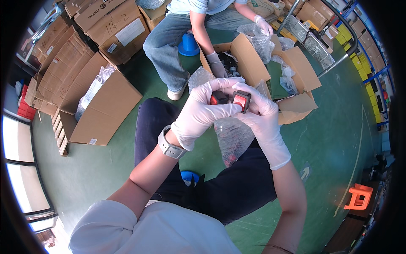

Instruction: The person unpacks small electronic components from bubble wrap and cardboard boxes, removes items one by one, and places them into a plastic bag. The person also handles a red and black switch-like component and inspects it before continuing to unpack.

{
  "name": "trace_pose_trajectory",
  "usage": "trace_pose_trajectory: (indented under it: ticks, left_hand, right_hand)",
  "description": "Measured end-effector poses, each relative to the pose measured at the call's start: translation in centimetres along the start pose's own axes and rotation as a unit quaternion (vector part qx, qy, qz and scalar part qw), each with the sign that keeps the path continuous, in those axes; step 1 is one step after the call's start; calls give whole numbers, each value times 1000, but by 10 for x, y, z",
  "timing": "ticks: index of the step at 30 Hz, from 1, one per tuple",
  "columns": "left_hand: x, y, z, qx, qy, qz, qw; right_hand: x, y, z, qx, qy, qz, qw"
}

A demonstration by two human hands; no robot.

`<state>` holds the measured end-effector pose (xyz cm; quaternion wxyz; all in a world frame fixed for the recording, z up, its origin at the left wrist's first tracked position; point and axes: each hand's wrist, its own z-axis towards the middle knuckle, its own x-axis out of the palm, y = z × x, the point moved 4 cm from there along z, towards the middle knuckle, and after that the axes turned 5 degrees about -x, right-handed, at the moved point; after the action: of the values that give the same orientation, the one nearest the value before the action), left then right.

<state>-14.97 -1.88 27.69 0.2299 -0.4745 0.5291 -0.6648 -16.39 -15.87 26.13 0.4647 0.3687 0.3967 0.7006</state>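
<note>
Both my hands wear white gloves and meet in front of me. My left hand [199, 109] holds a small black-and-red rocker switch [218, 98] in its curled fingers. Its thumb reaches across to a second rocker switch [241, 101], with a red face and black frame. My right hand [261, 111] grips that second switch from behind and the side. Below my hands hangs a bubble-wrap bag [234, 139] with some red items showing through near its bottom. Whether a hand also holds the bag's top is hidden behind the fingers.
Opposite, a gloved co-worker's hand [217, 65] reaches into an open carton [250, 60] of dark parts; the other holds bubble wrap [258, 39]. Another open carton [301, 70] adjoins it. At left stands a carton [101, 108] near a wooden pallet [60, 131]. An orange stool [359, 197] is at right.
</note>
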Motion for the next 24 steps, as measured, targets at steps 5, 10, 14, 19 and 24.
trace_pose_trajectory:
  ticks: [5, 10, 14, 19, 24]
  left_hand:
    - [1, -2, -1, 9, -3, 18, 1000]
    - [0, -2, -1, 8, -8, 31, 999]
    - [-1, -1, 0, 18, -11, 35, 999]
    - [0, 0, 0, 40, -12, 49, 998]
    - [0, -1, 0, 55, -15, 57, 997]
  right_hand:
    - [1, 0, 0, -7, 2, -11, 1000]
    - [2, 2, -1, -8, 6, -4, 1000]
    - [2, 1, -1, -12, 8, -9, 1000]
    - [2, 0, -1, -7, 8, -1, 1000]
    - [0, -3, -2, 17, -3, -3, 1000]
